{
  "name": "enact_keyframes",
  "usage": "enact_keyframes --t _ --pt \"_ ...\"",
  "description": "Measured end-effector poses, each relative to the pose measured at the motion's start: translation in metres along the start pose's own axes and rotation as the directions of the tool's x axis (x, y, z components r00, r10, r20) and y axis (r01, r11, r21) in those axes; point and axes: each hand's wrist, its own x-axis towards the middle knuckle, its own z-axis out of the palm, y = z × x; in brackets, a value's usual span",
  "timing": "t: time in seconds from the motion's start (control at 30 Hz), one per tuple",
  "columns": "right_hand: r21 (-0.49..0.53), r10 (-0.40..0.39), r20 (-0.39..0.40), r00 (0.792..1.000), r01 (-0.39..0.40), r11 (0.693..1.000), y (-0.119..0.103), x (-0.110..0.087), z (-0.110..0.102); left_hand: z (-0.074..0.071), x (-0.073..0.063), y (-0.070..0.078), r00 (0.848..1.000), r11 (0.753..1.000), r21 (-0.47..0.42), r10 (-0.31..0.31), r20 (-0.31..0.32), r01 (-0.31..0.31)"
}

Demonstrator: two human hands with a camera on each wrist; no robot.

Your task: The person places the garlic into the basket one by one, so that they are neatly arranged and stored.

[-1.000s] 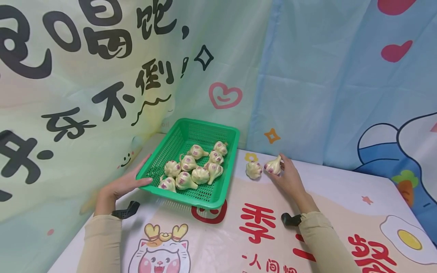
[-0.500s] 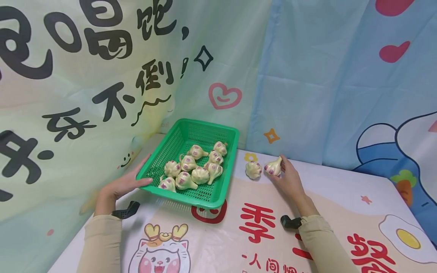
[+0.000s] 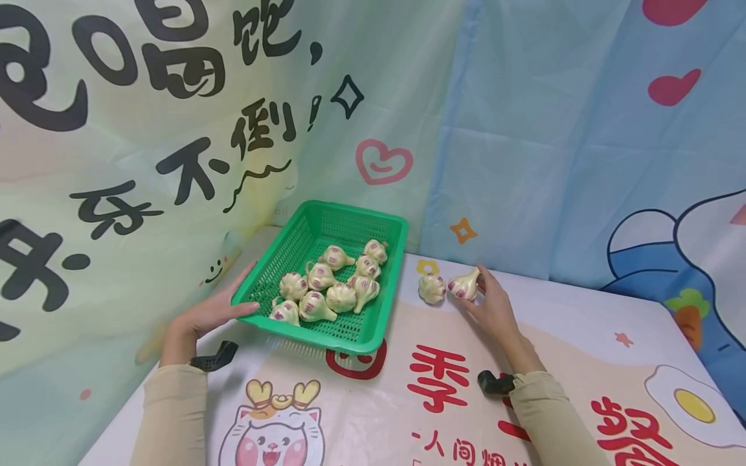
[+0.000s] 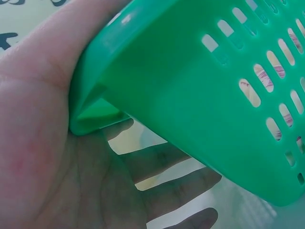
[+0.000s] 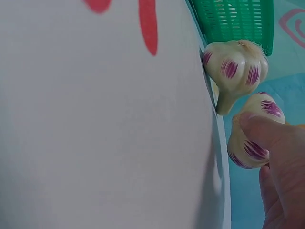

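A green plastic basket (image 3: 398,259) with slotted walls holds several garlic bulbs (image 3: 315,306), white with purple streaks. My left hand (image 3: 212,314) holds its near left corner. In the left wrist view the thumb side of that hand (image 4: 43,124) lies along the rim and the fingers (image 4: 176,191) stretch out beneath. Right of the basket, my right hand (image 3: 492,307) pinches a garlic bulb (image 3: 463,286) whose stalk points up and right. Another garlic bulb (image 3: 432,288) sits on the table close to its left. The thumb (image 5: 262,129) presses the held bulb in the right wrist view.
The table cover (image 3: 373,414) is printed with red characters, a cartoon cat and a fried egg. Behind the basket hangs a green and blue printed cloth (image 3: 501,162), and another with black characters (image 3: 146,272) rises on the left.
The garlic bulb in my right hand has shifted very slightly left, toward the bulb beside it. My left hand and the basket have stayed in place.
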Motion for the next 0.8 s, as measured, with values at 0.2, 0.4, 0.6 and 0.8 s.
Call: enact_keyframes --t 0.2,0.4,0.6,0.8 --pt "0.008 -0.018 -0.014 1.000 0.018 1.000 -0.002 -0.002 -0.001 -0.002 0.000 0.001 1.000 1.000 0.002 0.005 0.007 -0.005" --pt "-0.001 -0.029 -0.024 0.999 0.029 1.000 -0.003 -0.004 -0.002 -0.003 -0.001 0.000 1.000 1.000 -0.006 0.014 0.017 -0.014" --pt "-0.004 -0.008 -0.018 1.000 0.008 1.000 -0.007 -0.008 -0.003 -0.002 0.000 0.000 1.000 1.000 -0.010 0.012 0.014 -0.012" --pt "-0.008 -0.004 -0.021 1.000 0.004 1.000 -0.011 -0.010 -0.004 0.000 0.000 0.001 1.000 0.999 -0.045 0.023 0.019 -0.022"
